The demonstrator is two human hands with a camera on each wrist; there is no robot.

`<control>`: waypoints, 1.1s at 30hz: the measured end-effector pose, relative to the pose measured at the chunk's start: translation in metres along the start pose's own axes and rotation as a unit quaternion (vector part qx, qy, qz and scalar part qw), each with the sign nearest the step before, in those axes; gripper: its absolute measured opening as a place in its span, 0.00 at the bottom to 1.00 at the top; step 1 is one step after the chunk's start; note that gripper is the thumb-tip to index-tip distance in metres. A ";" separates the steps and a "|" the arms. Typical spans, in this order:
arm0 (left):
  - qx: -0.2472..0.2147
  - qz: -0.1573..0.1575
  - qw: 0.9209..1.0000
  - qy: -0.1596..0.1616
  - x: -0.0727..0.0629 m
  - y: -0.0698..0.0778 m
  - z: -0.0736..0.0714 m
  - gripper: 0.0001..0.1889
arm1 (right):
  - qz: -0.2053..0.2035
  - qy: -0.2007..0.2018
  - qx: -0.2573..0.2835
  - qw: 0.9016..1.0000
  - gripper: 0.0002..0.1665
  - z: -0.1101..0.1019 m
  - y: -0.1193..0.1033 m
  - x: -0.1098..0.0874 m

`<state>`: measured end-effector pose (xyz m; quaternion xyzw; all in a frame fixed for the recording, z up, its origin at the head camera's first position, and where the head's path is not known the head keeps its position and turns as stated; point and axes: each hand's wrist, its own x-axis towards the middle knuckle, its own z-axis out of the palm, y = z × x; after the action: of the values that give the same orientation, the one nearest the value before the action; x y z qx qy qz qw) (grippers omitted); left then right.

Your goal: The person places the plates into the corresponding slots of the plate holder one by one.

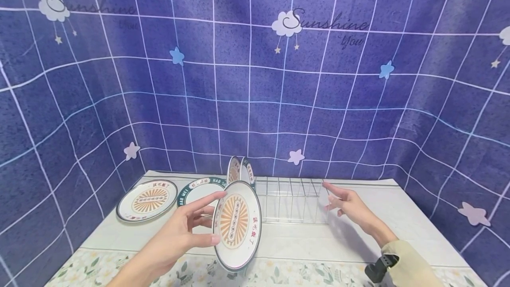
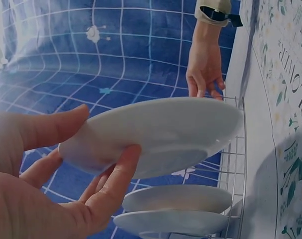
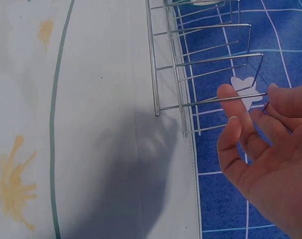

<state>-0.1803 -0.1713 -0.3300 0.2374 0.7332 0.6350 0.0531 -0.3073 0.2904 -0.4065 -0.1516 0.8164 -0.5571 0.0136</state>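
Observation:
My left hand (image 1: pixel 175 234) grips a white plate (image 1: pixel 251 238) by its left edge, thumb on the patterned face and fingers behind. The plate stands tilted on edge in front of the wire dish rack (image 1: pixel 295 222), and its pale underside shows in the left wrist view. An orange sunburst and red characters decorate its face. At the rack's right end, my right hand (image 3: pixel 270 149) pinches the end wire between thumb and fingers. Two plates stand upright at the rack's left end, one with a sunburst (image 1: pixel 233 170) and one with a green rim (image 1: pixel 249 173).
Another sunburst plate (image 1: pixel 135 195) lies flat on the white surface at the left. Beside it a green-rimmed plate (image 1: pixel 184 195) lies partly hidden behind my left hand. A floral cloth (image 1: pixel 295 273) runs along the front edge. Blue gridded curtain (image 1: pixel 255 79) encloses the back and sides.

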 end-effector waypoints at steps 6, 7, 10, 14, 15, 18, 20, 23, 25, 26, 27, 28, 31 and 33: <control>0.014 -0.012 0.999 0.033 0.015 -0.004 0.010 0.46 | 0.002 0.001 -0.006 1.000 0.33 0.000 0.000 0.000; 0.013 -0.014 0.999 0.037 0.018 -0.004 0.012 0.46 | 0.003 0.001 -0.006 1.000 0.33 0.000 -0.001 0.000; 0.022 -0.019 0.998 0.047 0.025 -0.005 0.018 0.45 | 0.002 0.000 -0.005 1.000 0.34 0.000 -0.001 -0.001; 0.037 -0.028 0.997 0.067 0.033 -0.005 0.024 0.45 | 0.002 0.001 -0.006 1.000 0.34 -0.001 -0.001 0.000; 0.036 -0.031 0.996 0.074 0.035 -0.006 0.025 0.45 | 0.003 0.003 -0.007 1.000 0.34 -0.001 -0.001 0.000; 0.026 -0.038 0.995 0.092 0.041 -0.008 0.028 0.45 | 0.008 0.005 -0.008 1.000 0.34 -0.001 0.001 0.000; 0.022 -0.039 0.994 0.103 0.044 -0.010 0.029 0.45 | 0.008 0.005 -0.007 1.000 0.34 -0.001 0.001 0.001; 0.024 -0.031 0.993 0.115 0.049 -0.012 0.032 0.45 | -0.003 0.002 -0.005 1.000 0.34 -0.001 0.001 0.001; 0.029 -0.019 0.992 0.118 0.053 -0.013 0.034 0.45 | -0.011 0.000 -0.002 1.000 0.35 -0.001 0.000 0.001; 0.033 -0.013 0.992 0.121 0.054 -0.013 0.036 0.45 | -0.014 -0.001 -0.002 1.000 0.35 -0.001 0.000 0.002; 0.036 -0.008 0.992 0.123 0.056 -0.013 0.037 0.45 | -0.014 0.000 0.000 1.000 0.35 -0.001 0.000 0.002; 0.039 -0.004 0.991 0.125 0.057 -0.013 0.039 0.45 | -0.013 0.000 0.001 1.000 0.35 -0.001 -0.001 0.001; 0.048 0.004 0.990 0.130 0.061 -0.014 0.043 0.45 | -0.009 -0.001 -0.002 1.000 0.35 -0.001 -0.001 0.000; 0.052 0.008 0.990 0.129 0.064 -0.015 0.046 0.45 | -0.005 0.001 -0.006 1.000 0.34 0.000 0.000 0.000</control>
<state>-0.2235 -0.1042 -0.3391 0.1623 0.7639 0.6217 -0.0593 -0.3071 0.2906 -0.4060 -0.1552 0.8190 -0.5523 0.0091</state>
